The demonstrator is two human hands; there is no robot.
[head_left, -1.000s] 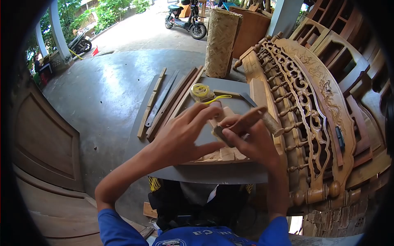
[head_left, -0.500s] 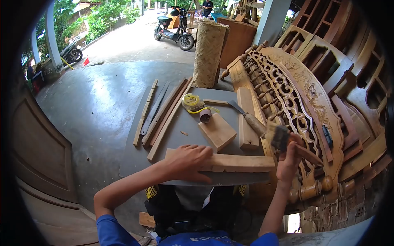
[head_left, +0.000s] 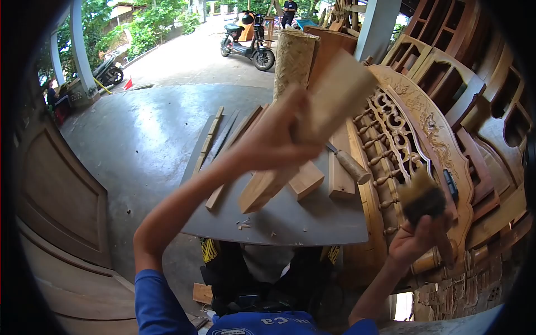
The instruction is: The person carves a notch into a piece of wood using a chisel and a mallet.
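Note:
My left hand (head_left: 282, 139) grips a wooden board (head_left: 341, 95), lifted over the table and steeply tilted, its lower end towards me. The board's upper end is smeared by motion. Off to the right, my right hand (head_left: 414, 240) is closed around a wooden mallet (head_left: 424, 198) with a dark, worn face, blurred too. On the grey tabletop (head_left: 324, 226), a chisel (head_left: 353, 167) with a thick wooden handle lies across a wood block (head_left: 340, 181). Another block (head_left: 307, 181) rests beside it, partly hidden by the board. Wood chips (head_left: 244, 225) lie near the front edge.
Thin wooden strips (head_left: 209, 137) and a saw blade (head_left: 224, 134) lie at the table's left. A carved headboard (head_left: 416, 106) leans along the right. Behind the table stands a woven roll (head_left: 293, 58). A scooter (head_left: 251, 42) and a person (head_left: 289, 12) are farther off.
My left hand has lifted the board from the tabletop and tipped it up, uncovering the chips. My right hand has moved right and down with the mallet. The view has shifted slightly.

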